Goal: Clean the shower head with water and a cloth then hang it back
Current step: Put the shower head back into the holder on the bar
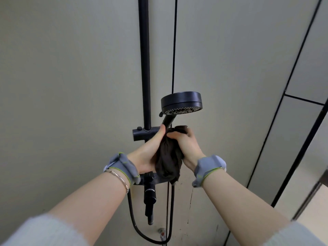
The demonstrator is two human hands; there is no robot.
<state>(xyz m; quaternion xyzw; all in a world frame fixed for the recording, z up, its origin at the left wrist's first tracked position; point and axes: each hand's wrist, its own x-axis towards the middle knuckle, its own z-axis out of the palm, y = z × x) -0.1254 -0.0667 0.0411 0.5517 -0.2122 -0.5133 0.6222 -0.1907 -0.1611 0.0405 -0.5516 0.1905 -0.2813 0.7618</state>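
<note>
One shower head (pixel 181 103), one cloth (pixel 169 157), two hands, each with a grey wrist band. The black shower head stands at twelve o'clock above both hands, nozzle face tilted downward, just right of the vertical rail (pixel 144 64). The left hand (pixel 148 153) has its grip closed around the handle, thumb pointing up along it. The right hand (pixel 186 144) clamps the dark brown cloth against the handle; the cloth hangs toward six o'clock between the palms.
</note>
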